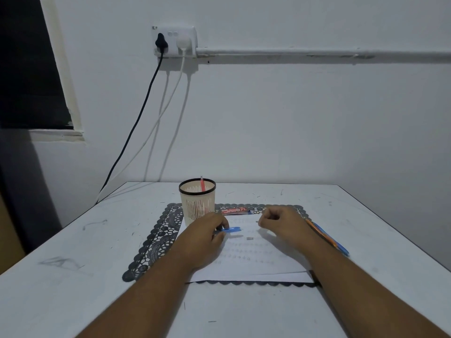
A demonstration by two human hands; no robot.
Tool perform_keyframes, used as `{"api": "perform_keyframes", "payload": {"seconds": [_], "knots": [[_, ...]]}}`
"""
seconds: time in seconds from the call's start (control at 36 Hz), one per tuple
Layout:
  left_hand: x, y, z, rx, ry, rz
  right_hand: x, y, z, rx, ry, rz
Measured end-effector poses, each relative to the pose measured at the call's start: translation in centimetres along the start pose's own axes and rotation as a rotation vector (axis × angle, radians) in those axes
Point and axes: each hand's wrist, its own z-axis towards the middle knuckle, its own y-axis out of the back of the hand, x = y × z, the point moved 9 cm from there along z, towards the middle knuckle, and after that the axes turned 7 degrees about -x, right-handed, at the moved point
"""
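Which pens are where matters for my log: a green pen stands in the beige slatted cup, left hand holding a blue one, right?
Wrong colour: the head view shows a red pen in the beige slatted cup. The left hand does hold a blue pen.

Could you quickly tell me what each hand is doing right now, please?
Left hand: grips the blue pen.
Right hand: closed, fingers curled, nothing visible inside.

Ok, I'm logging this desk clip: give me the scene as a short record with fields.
left hand: grips blue pen over paper
right hand: fingers curled above paper, nothing visibly held
holder: slotted cup on placemat, red pen inside
other: red packet beyond paper; two pens at paper's right edge
surface: white table
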Motion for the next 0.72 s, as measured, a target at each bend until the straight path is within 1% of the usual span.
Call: {"api": "perform_keyframes", "payload": {"seconds": [0.14, 0.31, 0.5, 0.72], "knots": [[-0.1, -0.8, 0.2, 0.067, -0.038, 0.017, -1.2, -0.2, -0.4, -0.003, -0.037, 0.012], [-0.3, -1.4, 0.2, 0.139, -0.085, 0.072, -1.3, -1.6, 0.2, 0.048, 0.024, -0.168], [-0.6, -1.5, 0.2, 0.138, -0.12, 0.076, -0.7, -2.9, 0.6, 0.084, 0.088, -0.3], [-0.4, -1.5, 0.2, 0.14, -0.102, 0.078, -1.1, -2.3, 0.5, 0.057, 0.064, -0.216]]}}
